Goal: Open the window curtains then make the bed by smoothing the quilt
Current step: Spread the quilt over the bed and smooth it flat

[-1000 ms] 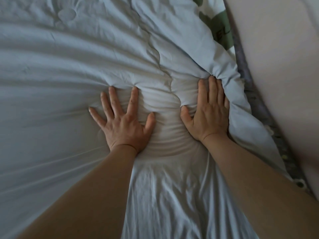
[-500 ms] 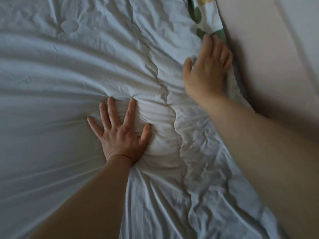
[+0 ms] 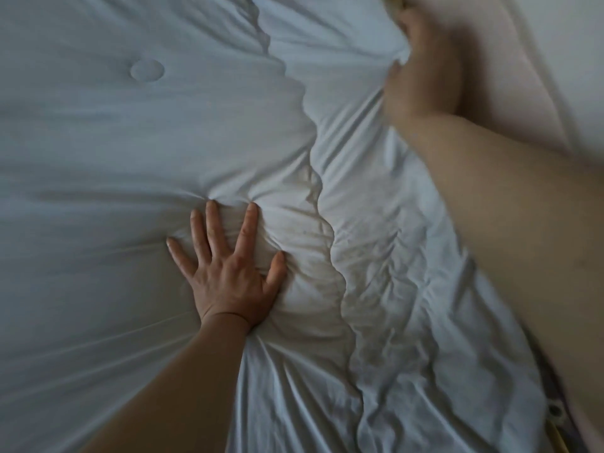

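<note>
Filling nearly the whole frame: a pale blue-white quilt, soft, padded, of matte cotton-like cloth. Smooth and puffy in the upper left, with 1 round stitched circle sunk into the padding. Down the middle, from top edge to bottom, a wavy raised seam with a scalloped outline. Right of that seam, thinner-looking and heavily crumpled, with many short sharp creases. Left of it, long shallow folds fanning toward the left edge.

Left of centre, the left hand, palm down and flat on the quilt, all 5 fingers straight and spread wide. Pressed in deep enough to dimple the padding and raise small puckers around the fingertips. Bare forearm slanting down to the bottom edge.

Upper right, the right hand, smeared by motion blur, at the quilt's far edge with a peak of cloth bunched against the thumb side. Impossible to tell whether pinching that cloth or only pushing it. Taut folds running from there down-left toward the seam. Bare forearm broad across the right side. Hands well apart, 1 on each side of the seam.

Beyond the right hand, a smooth pale pinkish surface in the upper right corner. At the lower right edge, a narrow dark patterned strip beside the quilt.
</note>
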Motion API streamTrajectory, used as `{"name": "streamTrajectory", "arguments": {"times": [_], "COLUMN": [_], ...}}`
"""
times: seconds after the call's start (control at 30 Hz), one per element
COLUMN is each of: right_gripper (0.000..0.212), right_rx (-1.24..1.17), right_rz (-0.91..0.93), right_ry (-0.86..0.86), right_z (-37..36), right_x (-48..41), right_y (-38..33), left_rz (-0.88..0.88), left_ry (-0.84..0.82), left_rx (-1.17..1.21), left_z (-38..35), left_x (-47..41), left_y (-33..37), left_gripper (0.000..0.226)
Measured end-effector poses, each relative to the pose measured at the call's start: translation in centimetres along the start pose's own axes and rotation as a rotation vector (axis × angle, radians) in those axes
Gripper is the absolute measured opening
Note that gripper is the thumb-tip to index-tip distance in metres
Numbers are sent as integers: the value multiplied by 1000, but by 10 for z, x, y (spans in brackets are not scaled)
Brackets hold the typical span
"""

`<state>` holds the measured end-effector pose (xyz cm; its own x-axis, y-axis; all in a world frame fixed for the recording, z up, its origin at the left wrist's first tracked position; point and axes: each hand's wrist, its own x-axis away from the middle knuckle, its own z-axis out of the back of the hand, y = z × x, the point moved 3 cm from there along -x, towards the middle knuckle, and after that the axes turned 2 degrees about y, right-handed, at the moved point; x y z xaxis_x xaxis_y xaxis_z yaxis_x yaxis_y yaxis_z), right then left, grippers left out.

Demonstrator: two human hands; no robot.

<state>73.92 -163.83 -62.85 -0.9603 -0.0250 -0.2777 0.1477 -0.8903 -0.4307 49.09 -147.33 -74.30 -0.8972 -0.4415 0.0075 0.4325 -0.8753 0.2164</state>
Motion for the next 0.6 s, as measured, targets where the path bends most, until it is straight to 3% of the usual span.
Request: {"name": "streamTrajectory", "arguments": {"times": [0.1, 0.27, 0.37, 0.43, 0.53, 0.6], "right_gripper": [51, 52, 60, 59, 63, 64], "right_rx": [332, 489, 341, 415, 513, 518], "right_rz": [153, 93, 413, 578, 208, 86], "right_ry": [56, 23, -65, -160, -200, -193], "right_z": [4, -36, -56, -68, -55, -51], "right_x": [0, 23, 52, 69, 47, 38], "right_y": [19, 19, -23, -10, 51, 50], "left_rz": [-7, -8, -2, 1, -6, -4], "left_ry": [2, -7, -8, -2, -3, -5], "left_rx": [-8, -10, -8, -9, -12, -18], "left_z": [-1, -2, -2, -2, -3, -3], "left_x": [-1, -2, -2, -1, -2, -2], "left_y": [-1, -2, -3, -3, -3, -4], "left_gripper": [79, 80, 80, 80, 80, 80]}}
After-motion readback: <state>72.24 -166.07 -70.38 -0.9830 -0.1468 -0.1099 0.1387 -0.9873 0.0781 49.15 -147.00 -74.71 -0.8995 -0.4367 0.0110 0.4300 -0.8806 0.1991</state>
